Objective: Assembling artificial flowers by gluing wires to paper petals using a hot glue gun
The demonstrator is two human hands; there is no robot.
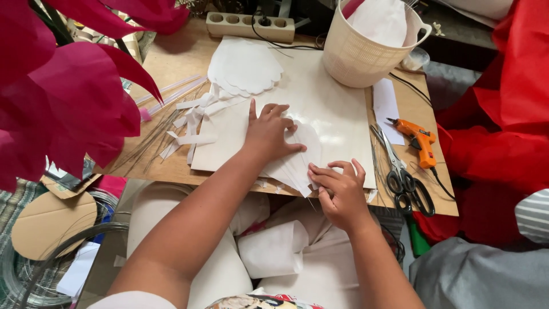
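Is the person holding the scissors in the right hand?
No, the scissors lie on the table, apart from the right hand, which presses on white paper.

A single head-worn camera looks steeply down and forward from just above the seated person's lap, close over the wooden counter (177, 63). The near counter edge crosses mid-frame; the far edge with a power strip (250, 26) sits at the top. Both forearms enter from below, and red paper petals (68, 97) crowd the left edge.

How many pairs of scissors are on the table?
2: both pairs of scissors lie together on the table's right side, beside the orange glue gun, right of the right hand. More could hide under the paper.
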